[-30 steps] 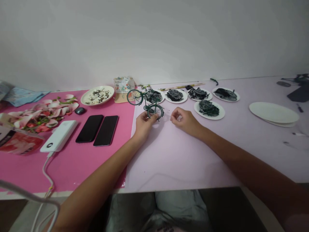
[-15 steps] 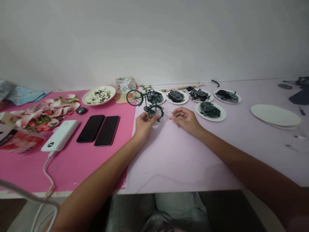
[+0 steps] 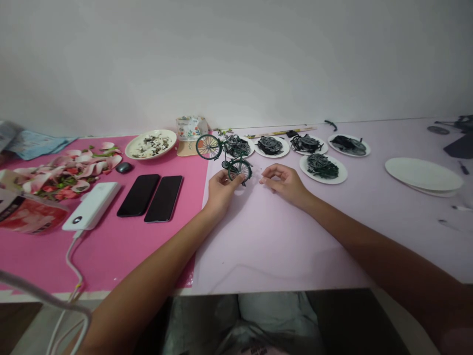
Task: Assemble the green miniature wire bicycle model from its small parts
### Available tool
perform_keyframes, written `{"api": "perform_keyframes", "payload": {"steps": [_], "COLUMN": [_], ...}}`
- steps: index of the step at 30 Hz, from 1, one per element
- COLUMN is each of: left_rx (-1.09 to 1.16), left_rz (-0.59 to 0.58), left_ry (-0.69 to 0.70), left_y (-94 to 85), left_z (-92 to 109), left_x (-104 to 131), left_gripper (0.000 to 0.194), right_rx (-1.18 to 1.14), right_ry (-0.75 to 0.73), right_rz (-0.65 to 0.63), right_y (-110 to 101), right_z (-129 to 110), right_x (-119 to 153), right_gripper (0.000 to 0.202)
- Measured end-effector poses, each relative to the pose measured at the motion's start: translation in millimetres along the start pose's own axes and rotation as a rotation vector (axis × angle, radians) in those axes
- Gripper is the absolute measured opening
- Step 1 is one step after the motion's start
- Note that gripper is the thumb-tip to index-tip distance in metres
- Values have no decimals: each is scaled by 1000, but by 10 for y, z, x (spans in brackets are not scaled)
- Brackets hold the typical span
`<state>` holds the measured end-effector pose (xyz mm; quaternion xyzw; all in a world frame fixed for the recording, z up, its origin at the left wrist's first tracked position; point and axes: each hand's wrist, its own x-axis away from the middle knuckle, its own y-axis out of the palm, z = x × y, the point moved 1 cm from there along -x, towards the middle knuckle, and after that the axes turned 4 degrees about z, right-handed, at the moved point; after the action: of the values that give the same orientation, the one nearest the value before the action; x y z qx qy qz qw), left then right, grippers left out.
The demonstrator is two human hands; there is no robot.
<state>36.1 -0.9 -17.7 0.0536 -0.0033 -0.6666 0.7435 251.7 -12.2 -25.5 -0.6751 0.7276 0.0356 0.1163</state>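
My left hand [image 3: 222, 191] pinches a small dark green model bicycle [image 3: 226, 152] by its near wheel, thumb against the spokes. The bicycle tilts, its other wheel reaching up and to the left. To the right, my right hand [image 3: 284, 183] hovers over the pale table with fingers curved and a little apart; I see nothing in it. Behind the hands stand white plates of dark model parts, among them a plate [image 3: 272, 156] with grey wheels and a nearer plate [image 3: 343, 178] with a wheel and green pieces.
Two black phones [image 3: 139, 195] and a white power bank [image 3: 92, 206] with a cable lie on the pink mat [image 3: 148, 256]. A bowl [image 3: 129, 152] of small bits and a computer mouse [image 3: 124, 167] are behind them. Blank white plates [image 3: 423, 175] are stacked at right.
Both hands keep nearly the same pose, the left still pinching the bicycle. The whole view has shifted very slightly.
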Motion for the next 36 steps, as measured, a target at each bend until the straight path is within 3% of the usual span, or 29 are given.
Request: {"api": "perform_keyframes", "payload": {"steps": [6, 12, 20, 29, 36], "left_rx": [29, 38, -18, -93, -73], "left_rz": [-27, -59, -113, -218, -302], "left_ry": [-25, -41, -23, 25, 58], "left_y": [23, 22, 6, 4, 5], "left_z": [38, 43, 30, 19, 51], "left_x": [21, 27, 18, 18, 32], "left_gripper": [34, 40, 41, 44, 52], "right_rx": [82, 248, 256, 444, 448], "right_ry": [-70, -232, -427, -743, -719], "right_rz": [-33, -103, -177, -94, -12], "right_y": [7, 48, 85, 79, 84], "right_z": [42, 12, -47, -103, -150], "right_x": [-1, 82, 156, 123, 144], "right_gripper": [29, 5, 19, 9, 10]}}
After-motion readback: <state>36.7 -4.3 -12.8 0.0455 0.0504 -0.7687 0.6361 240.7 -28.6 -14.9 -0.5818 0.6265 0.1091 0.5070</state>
